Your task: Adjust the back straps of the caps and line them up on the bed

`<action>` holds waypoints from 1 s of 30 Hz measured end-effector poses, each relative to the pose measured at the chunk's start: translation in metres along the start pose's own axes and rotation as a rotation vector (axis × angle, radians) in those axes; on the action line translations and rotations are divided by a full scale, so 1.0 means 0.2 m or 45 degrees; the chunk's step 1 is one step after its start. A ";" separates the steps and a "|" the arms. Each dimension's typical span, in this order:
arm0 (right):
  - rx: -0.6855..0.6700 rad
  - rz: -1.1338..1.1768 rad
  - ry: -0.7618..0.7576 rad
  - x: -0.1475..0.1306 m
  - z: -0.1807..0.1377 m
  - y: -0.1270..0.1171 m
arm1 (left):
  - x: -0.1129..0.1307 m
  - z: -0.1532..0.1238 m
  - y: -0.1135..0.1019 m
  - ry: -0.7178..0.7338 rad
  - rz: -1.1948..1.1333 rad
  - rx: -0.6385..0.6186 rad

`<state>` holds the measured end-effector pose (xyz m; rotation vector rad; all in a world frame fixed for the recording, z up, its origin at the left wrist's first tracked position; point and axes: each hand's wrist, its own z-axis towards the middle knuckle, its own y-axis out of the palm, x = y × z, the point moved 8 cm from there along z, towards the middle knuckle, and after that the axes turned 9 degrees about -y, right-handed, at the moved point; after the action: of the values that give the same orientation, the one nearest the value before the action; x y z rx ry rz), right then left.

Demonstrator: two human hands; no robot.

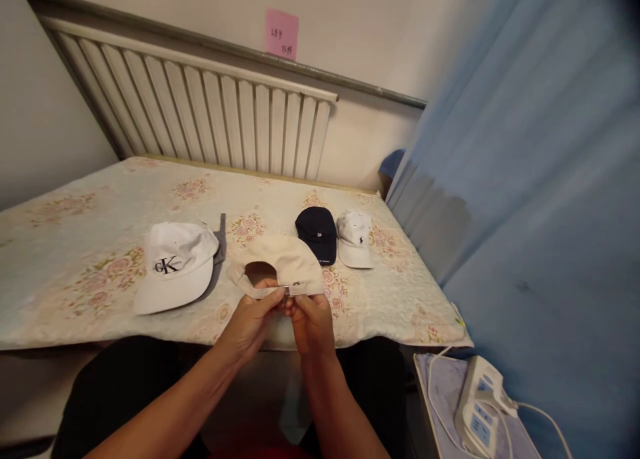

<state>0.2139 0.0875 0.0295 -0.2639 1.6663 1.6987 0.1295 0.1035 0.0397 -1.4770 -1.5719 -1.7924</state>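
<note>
A beige baseball cap [295, 262] is held up in front of me with its back opening and adjusting strap facing me. My left hand [255, 315] pinches the strap left of the small metal buckle. Just right of the buckle, my right hand [311, 315] grips the strap's other side, thumb on top. The fingertips of both hands nearly meet under the buckle and are partly hidden. A white cap [180, 259] with black letters lies to the left, partly over a grey cap [220, 245]. Beyond the beige cap sit a navy cap [317, 232] and a white cap with a small dark logo [355, 239].
The caps lie on a floral quilted bed cover [65, 265]. A radiator [200, 105] runs along the wall behind. To the right hangs a blue curtain [525, 212]. A white power strip [480, 405] with cables rests on a small table at lower right.
</note>
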 end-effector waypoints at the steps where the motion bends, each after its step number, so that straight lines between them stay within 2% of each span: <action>1: -0.002 0.003 0.000 0.00 0.00 0.00 | 0.00 0.00 0.00 -0.003 -0.006 -0.002; 9: 0.014 0.006 0.017 -0.01 0.00 0.05 | 0.01 -0.05 -0.03 0.021 -0.109 0.060; 15: 0.060 -0.143 -0.144 -0.05 0.01 0.11 | 0.02 -0.08 -0.06 -0.040 -0.278 0.090; 19: 0.086 -0.361 -0.252 -0.11 0.02 0.11 | -0.02 -0.11 -0.06 -0.179 -0.338 0.035; 22: 0.195 -0.564 -0.270 -0.14 0.03 0.04 | -0.09 -0.16 -0.03 -0.357 -0.141 -0.105; 26: 0.287 -0.647 -0.262 -0.11 0.04 -0.08 | -0.17 -0.25 0.01 -0.477 0.378 -0.317; 28: 0.295 -0.645 -0.250 -0.07 0.04 -0.12 | -0.16 -0.26 0.01 -0.401 0.596 -0.319; 30: 0.296 -0.680 -0.235 -0.05 0.03 -0.14 | -0.09 -0.24 -0.01 -0.193 0.785 -0.210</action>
<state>0.2401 0.0877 0.0141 -0.3872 1.4731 1.0913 0.1127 0.0554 0.0320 -1.9419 -0.8840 -1.4893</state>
